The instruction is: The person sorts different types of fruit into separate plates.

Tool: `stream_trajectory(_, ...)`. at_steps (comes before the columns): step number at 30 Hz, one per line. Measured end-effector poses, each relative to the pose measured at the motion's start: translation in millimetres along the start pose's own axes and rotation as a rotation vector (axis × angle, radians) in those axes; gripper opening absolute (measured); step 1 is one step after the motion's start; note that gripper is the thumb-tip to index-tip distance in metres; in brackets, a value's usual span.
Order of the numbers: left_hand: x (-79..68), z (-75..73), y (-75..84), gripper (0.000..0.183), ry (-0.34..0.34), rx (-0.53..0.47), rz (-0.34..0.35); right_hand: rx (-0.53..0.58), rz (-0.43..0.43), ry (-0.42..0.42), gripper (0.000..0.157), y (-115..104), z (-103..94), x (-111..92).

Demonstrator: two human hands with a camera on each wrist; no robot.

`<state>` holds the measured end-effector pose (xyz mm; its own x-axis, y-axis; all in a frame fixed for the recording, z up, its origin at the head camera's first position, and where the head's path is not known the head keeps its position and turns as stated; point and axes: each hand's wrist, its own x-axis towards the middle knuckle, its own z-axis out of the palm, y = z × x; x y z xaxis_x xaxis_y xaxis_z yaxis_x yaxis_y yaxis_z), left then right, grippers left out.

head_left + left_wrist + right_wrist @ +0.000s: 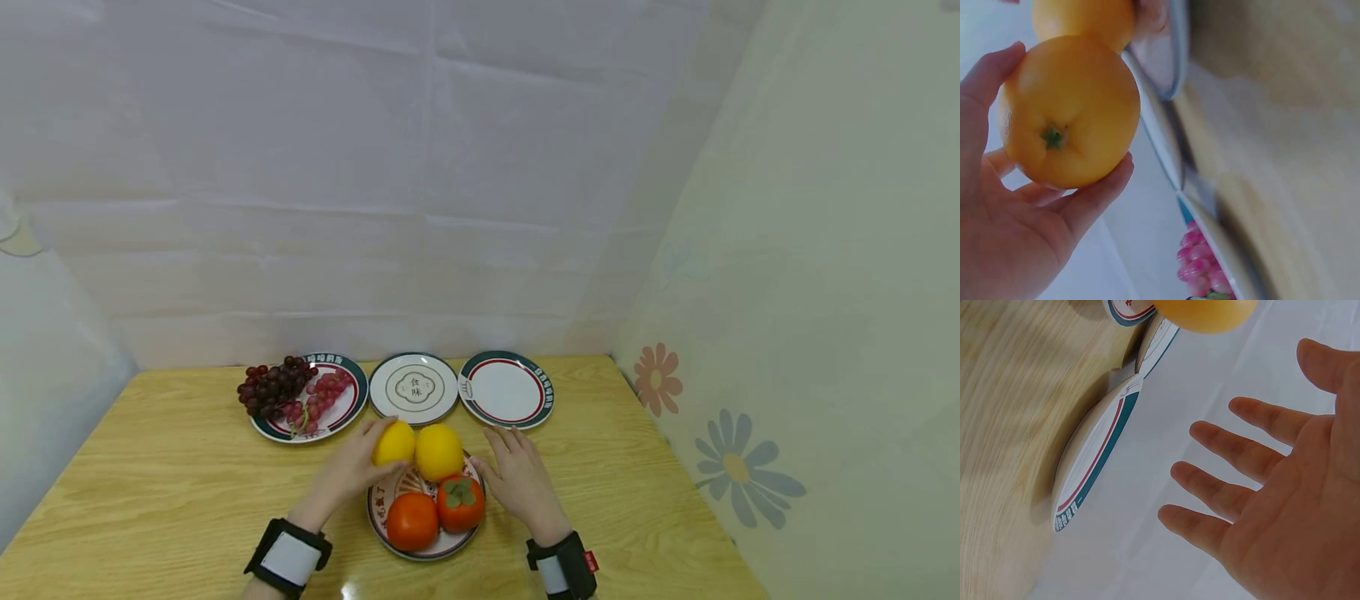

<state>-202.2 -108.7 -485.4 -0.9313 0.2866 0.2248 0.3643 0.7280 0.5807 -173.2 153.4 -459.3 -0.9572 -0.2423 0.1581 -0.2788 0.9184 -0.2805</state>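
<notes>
With thumb and fingers curled round it, my left hand (356,468) grips an orange (1075,115), whose small green stem mark shows in the left wrist view. A second orange (439,452) sits right beside it, at the far side of the near plate (467,542). Two persimmons share that plate: one (412,522) at its front, the other (461,503) at its right with green leaves on top. My right hand (521,477) hovers at the plate's right edge, fingers straight and spread; in the right wrist view its palm (1297,506) holds nothing.
Three plates stand in a row at the back of the wooden table (187,500). The left plate (358,383) bears dark grapes (274,387) and pink grapes (324,400). The middle plate (414,408) and right plate (506,392) show only their printing. White cloth (360,208) hangs behind.
</notes>
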Motion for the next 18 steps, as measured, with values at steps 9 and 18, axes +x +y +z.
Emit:
stream_trajectory(9, 62.2, -7.6, -15.3, 0.067, 0.096, 0.061, -0.041, -0.003, 0.024, 0.001, 0.055, 1.9, -2.6, -0.2)
stream_trajectory(18, 96.7, 16.4, -40.3, 0.069, 0.050, 0.119, -0.128, -0.012, -0.009, 0.034, 0.054, 6.4, -1.7, -2.7)
